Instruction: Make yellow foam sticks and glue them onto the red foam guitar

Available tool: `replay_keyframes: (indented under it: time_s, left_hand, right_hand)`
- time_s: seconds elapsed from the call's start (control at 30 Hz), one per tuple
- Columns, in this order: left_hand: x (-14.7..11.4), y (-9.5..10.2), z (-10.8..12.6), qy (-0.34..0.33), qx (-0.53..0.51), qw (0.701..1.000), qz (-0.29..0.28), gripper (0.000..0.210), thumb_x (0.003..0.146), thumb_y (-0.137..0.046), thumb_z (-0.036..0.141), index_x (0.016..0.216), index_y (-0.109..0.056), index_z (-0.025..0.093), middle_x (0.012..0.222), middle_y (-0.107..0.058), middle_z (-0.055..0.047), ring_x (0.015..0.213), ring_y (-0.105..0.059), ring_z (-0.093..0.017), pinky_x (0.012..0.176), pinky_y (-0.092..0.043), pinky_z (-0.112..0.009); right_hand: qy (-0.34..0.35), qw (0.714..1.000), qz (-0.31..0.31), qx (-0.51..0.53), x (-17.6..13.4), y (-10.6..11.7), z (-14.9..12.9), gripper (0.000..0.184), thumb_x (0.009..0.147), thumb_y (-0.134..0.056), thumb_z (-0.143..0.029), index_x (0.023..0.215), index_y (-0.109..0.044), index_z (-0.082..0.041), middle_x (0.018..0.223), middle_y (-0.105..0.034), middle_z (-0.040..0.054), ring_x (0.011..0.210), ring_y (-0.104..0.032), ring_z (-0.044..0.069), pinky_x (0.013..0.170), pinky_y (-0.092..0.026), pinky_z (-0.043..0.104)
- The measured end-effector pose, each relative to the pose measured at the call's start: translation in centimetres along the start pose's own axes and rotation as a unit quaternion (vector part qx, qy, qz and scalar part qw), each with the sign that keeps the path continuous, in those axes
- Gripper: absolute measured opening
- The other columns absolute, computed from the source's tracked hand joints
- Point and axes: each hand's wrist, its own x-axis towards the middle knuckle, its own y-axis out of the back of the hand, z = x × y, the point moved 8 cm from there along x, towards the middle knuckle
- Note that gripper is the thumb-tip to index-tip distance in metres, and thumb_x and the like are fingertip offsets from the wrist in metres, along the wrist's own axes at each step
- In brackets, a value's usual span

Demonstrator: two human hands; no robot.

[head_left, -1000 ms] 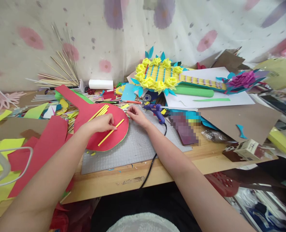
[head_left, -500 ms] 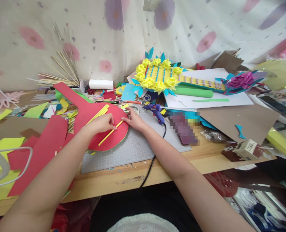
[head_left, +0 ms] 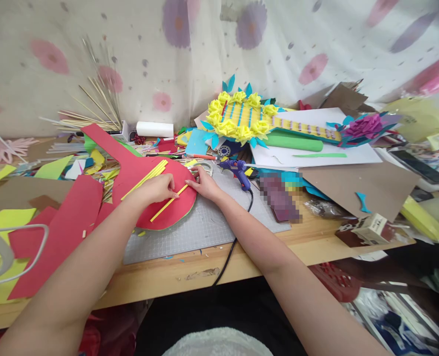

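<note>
A red guitar-shaped cutout [head_left: 175,170] with a green lower edge lies over a grey cutting mat [head_left: 219,230]. Across its rounded body slants a thin yellow strip [head_left: 160,211]. My left hand [head_left: 160,189] pinches this strip near its middle, fingers closed and low over the red surface. At the strip's upper right end, my right hand [head_left: 204,184] has thumb and fingertips closed on it, by the cutout's edge. Several more yellow strips [head_left: 151,175] lie side by side on the red body, partly hidden behind my left hand.
A purple glue gun [head_left: 238,170] rests right of my right hand, its black cord [head_left: 229,262] running over the table edge. Behind it lies a yellow guitar model [head_left: 256,116] with paper roses. Red sheets [head_left: 62,232] lie at left; a small carton [head_left: 373,227] stands at right.
The view has shifted very slightly. Both hands and the yellow strip keep their places on the red cutout.
</note>
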Motion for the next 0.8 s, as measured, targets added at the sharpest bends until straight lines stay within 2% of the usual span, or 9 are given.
replay_keyframes:
  time_s: [0.17,0.3,0.47,0.8]
  left_hand:
    - [0.1,-0.2,-0.1,0.000,0.004,1.000,0.001,0.029,0.064,-0.064,0.043,0.076,-0.049,0.022,0.074,-0.062,0.000,0.069,-0.058,-0.019,0.052,-0.034,-0.027]
    - [0.5,-0.4,-0.4,0.005,0.002,1.000,-0.001,0.030,0.063,-0.064,0.045,0.079,-0.052,0.022,0.076,-0.063,-0.001,0.068,-0.058,-0.019,0.052,-0.034,-0.027]
    - [0.8,-0.6,-0.4,-0.004,0.001,1.000,-0.006,0.032,0.061,-0.065,0.046,0.079,-0.053,0.022,0.080,-0.065,-0.002,0.071,-0.059,-0.019,0.054,-0.034,-0.027]
    - [-0.5,0.0,0.4,-0.020,-0.018,1.000,0.015,0.025,0.066,-0.061,0.041,0.077,-0.051,0.022,0.080,-0.066,-0.003,0.074,-0.060,-0.021,0.053,-0.035,-0.028]
  right_hand:
    - [-0.007,0.999,0.004,0.050,-0.2,0.0,0.3,0.048,0.075,-0.058,-0.042,0.112,-0.042,-0.016,0.088,-0.055,0.0022,0.070,-0.054,0.011,0.071,-0.045,0.030]
    - [0.011,0.999,0.000,0.033,-0.4,-0.1,-0.1,0.057,0.068,-0.065,-0.042,0.114,-0.042,-0.016,0.097,-0.054,0.0050,0.078,-0.054,0.013,0.073,-0.045,0.030]
    - [0.002,1.000,-0.003,0.023,-0.5,-0.1,-0.4,0.056,0.068,-0.066,-0.039,0.113,-0.043,-0.016,0.098,-0.054,0.0047,0.078,-0.052,0.013,0.073,-0.045,0.031]
    - [0.004,1.000,0.000,0.025,-0.6,0.1,-0.6,0.053,0.069,-0.065,-0.036,0.113,-0.043,-0.016,0.102,-0.053,0.0059,0.079,-0.051,0.013,0.072,-0.044,0.030]
